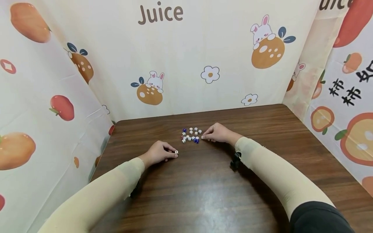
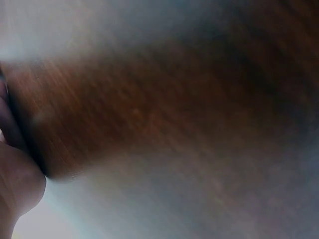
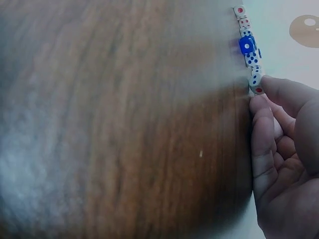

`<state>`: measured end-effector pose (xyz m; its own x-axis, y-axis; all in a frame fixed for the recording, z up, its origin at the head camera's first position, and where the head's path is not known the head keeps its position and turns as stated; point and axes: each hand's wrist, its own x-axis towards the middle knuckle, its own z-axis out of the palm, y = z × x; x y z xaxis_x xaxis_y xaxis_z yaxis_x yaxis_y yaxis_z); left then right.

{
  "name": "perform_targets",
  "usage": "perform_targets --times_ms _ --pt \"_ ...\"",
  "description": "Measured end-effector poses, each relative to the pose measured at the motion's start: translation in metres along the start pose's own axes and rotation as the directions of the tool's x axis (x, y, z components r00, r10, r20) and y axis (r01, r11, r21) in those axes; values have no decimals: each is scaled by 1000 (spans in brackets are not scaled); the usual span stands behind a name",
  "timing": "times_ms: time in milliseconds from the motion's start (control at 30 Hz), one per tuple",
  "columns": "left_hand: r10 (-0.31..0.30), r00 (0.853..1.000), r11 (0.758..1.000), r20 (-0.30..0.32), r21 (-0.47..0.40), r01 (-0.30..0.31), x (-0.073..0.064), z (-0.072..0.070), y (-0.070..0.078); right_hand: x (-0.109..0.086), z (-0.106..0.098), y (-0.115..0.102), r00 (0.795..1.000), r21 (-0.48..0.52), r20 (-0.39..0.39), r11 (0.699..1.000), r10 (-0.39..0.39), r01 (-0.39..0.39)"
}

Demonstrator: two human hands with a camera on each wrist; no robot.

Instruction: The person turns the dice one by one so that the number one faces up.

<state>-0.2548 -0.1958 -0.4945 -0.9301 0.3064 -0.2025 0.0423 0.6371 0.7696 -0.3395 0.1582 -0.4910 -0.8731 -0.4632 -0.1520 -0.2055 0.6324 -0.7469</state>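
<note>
In the head view my left hand (image 1: pixel 158 152) pinches a white die (image 1: pixel 176 152) between thumb and fingertips, low over the brown table. The left wrist view shows only the edge of that hand (image 2: pixel 20 174); the die is out of sight there. My right hand (image 1: pixel 218 133) grips another white die (image 1: pixel 202 137) at the right side of a loose group of dice. Seen from the right wrist, a red-dotted die (image 3: pixel 258 90) sits between the thumb and a fingertip. Most of the group is white, with a few blue dice (image 1: pixel 196 141) and a red die (image 1: pixel 182 137).
The brown wooden table (image 1: pixel 186 187) runs back to a cream curtain (image 1: pixel 186 58) printed with fruit and rabbits. Similar printed cloth hangs along the left (image 1: pixel 58 139) and right (image 1: pixel 329 106) sides. A dark device (image 1: pixel 235 161) is strapped at the right wrist.
</note>
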Motion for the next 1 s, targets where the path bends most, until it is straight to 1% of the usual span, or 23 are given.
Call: perform_targets --times_ms 233,367,533,867,1000 --pt "-15 1000 1000 7 5 15 0 -1 1 -4 3 -2 1000 0 6 1000 -3 3" --pt "-11 1000 1000 7 -2 11 1 -2 2 -5 3 -5 1000 1 -18 1000 -2 2" --pt "-10 1000 1000 12 -1 10 1 -2 2 -4 5 -9 999 -32 -40 999 -9 8" --pt "-11 1000 1000 5 9 11 0 -2 3 2 11 -11 994 -26 -96 998 60 -63" --pt "-6 1000 1000 4 7 6 -1 0 4 0 9 -11 997 -18 -73 999 34 -35"
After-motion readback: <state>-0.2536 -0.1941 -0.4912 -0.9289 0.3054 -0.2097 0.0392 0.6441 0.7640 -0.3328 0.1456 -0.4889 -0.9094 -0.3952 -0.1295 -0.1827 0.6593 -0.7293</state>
